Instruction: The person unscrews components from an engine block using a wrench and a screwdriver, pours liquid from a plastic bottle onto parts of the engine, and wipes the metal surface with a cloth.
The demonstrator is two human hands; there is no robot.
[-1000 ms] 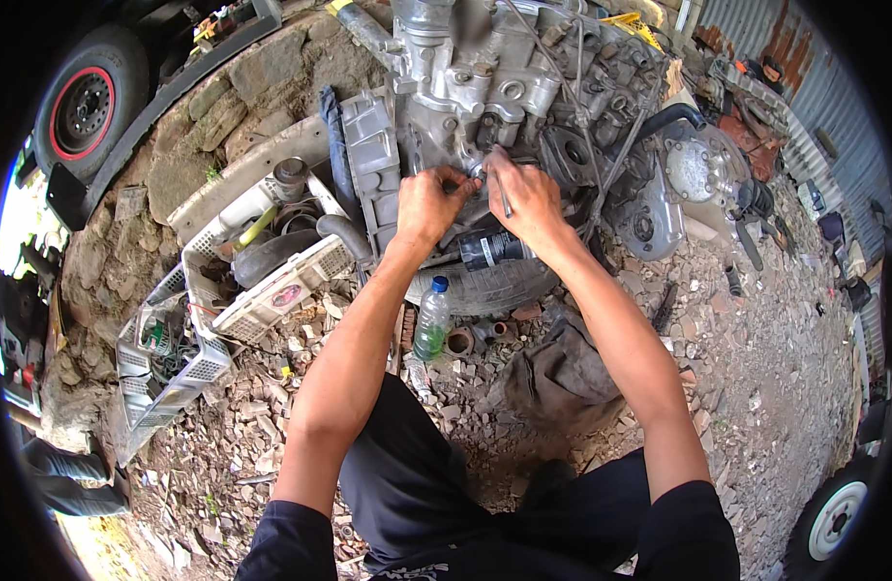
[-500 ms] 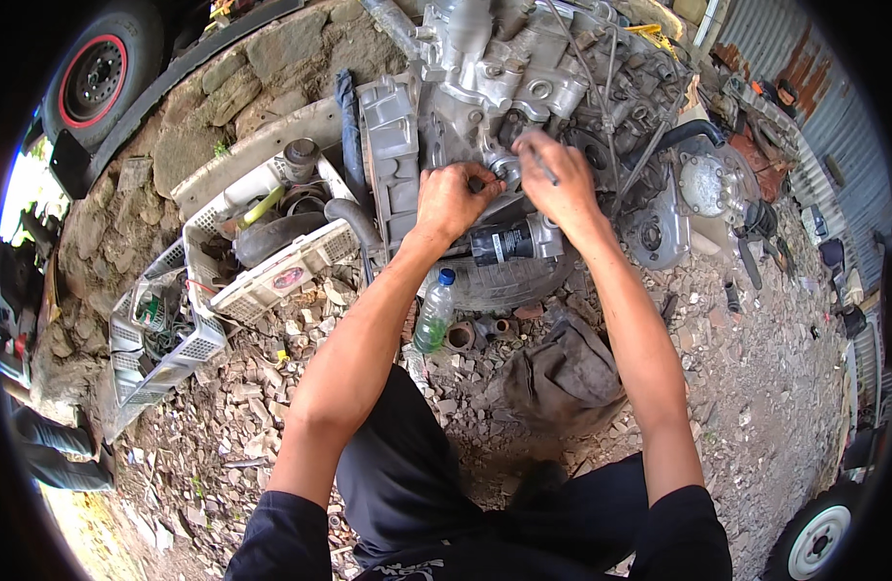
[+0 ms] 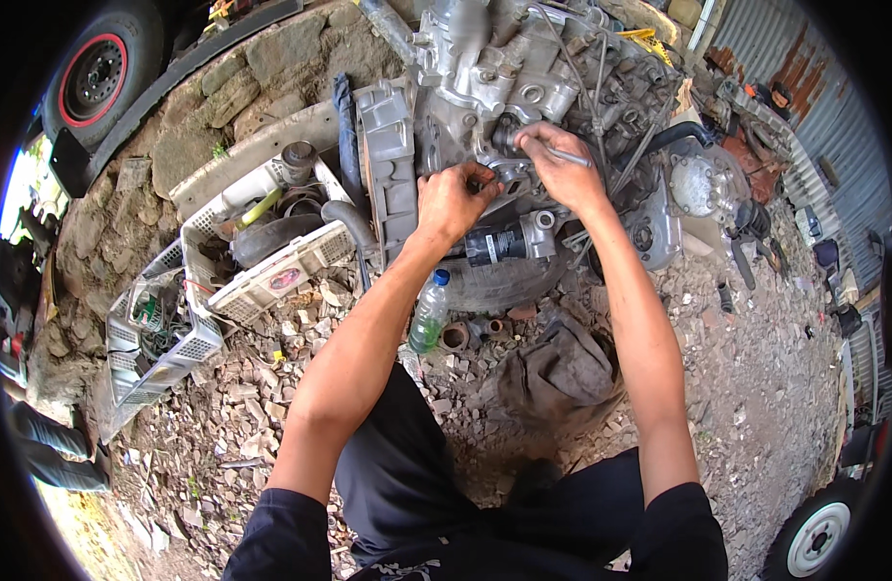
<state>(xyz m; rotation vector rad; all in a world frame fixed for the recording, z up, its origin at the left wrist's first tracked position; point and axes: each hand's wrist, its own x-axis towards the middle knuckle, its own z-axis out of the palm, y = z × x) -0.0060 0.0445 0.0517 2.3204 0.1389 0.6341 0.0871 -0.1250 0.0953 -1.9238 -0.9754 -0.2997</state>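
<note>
The grimy grey cast-metal engine block [image 3: 523, 87] lay on the rubble ground ahead of the person. The right hand [image 3: 560, 167] gripped a thin metal rod [image 3: 562, 153] pointing right; the left hand [image 3: 451, 198], just beside, pinched a small fitting [image 3: 512, 174] between them.

Both bare forearms are stretched out forward from the lower edge, elbows a bit bent and wrists drawn in close together. The left hand [image 3: 453, 198] is curled knuckles-up, fingertips pinched at the front. The right hand [image 3: 560, 165] is closed up tight just beside it, fingers wrapped round.
</note>
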